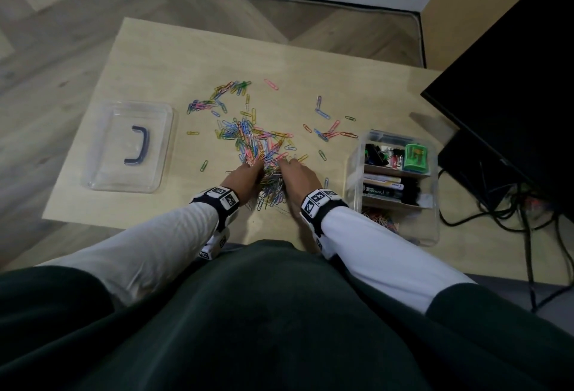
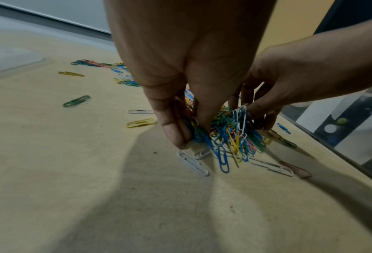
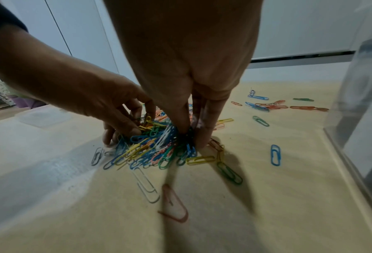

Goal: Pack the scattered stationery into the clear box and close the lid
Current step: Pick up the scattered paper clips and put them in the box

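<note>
Both hands scoop a heap of coloured paper clips on the near table edge.
Left hand [image 1: 243,177] and right hand [image 1: 298,176] sit close together, fingers curled into the paper clip pile [image 1: 271,187] from either side; whether any are lifted, can't tell. Loose clips [image 1: 248,132] spread farther out. Clear box [image 1: 394,185] stands right, part filled; its lid [image 1: 132,145] lies far left on the wooden table [image 1: 174,58].

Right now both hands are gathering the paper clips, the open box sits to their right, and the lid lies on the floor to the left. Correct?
Not quite: the lid lies on the table, left of the hands, as the head view shows. The rest holds: left hand and right hand gather the paper clips, and the open box sits to their right.
</note>
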{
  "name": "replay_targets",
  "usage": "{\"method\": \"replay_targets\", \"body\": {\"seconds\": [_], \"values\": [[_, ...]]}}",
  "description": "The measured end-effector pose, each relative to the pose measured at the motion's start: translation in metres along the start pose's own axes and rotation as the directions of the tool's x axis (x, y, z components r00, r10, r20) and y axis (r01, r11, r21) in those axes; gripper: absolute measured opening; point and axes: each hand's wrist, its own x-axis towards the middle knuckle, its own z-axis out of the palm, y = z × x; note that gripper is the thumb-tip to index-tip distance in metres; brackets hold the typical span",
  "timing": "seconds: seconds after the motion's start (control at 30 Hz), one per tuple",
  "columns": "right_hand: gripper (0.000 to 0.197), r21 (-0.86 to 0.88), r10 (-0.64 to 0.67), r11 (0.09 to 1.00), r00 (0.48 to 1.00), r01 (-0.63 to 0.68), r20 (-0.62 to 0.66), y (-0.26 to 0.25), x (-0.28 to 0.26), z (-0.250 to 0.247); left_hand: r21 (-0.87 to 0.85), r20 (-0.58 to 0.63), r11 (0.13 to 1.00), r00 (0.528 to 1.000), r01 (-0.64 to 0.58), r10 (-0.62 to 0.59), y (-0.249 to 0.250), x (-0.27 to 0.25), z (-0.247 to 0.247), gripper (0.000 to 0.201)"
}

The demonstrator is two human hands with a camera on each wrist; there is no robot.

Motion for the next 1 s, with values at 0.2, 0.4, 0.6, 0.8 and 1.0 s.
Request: {"method": "replay_targets", "body": {"seconds": [0.2,0.4,0.6,0.8,1.0], "values": [[0.024,0.046,0.041,0.998,0.994,-0.037,-0.099,0.005,0.004,-0.001,-0.049,-0.060,0.998,0.998,-0.028,0.025,-0.003,0.001,-0.006,0.010],[0.023,0.211,0.105,0.974,0.987,-0.078,-0.119,0.021,0.006,0.001,-0.087,-0.196,0.994,0.979,-0.072,0.054,0.001,-0.006,-0.020,0.009],[0.019,0.534,0.200,0.840,0.971,-0.099,-0.134,0.038,0.001,-0.009,-0.205,-0.267,0.976,0.963,-0.078,0.021,0.008,-0.015,-0.026,0.007],[0.013,0.822,0.285,0.565,0.952,-0.071,-0.114,0.045,-0.016,-0.030,-0.291,-0.302,0.950,0.953,-0.110,0.018,0.024,-0.029,-0.029,0.006],[0.007,0.922,0.150,0.388,0.987,-0.008,-0.055,0.071,-0.033,-0.054,-0.369,-0.287,0.907,0.953,-0.201,0.094,0.058,-0.041,-0.039,0.009]]}}
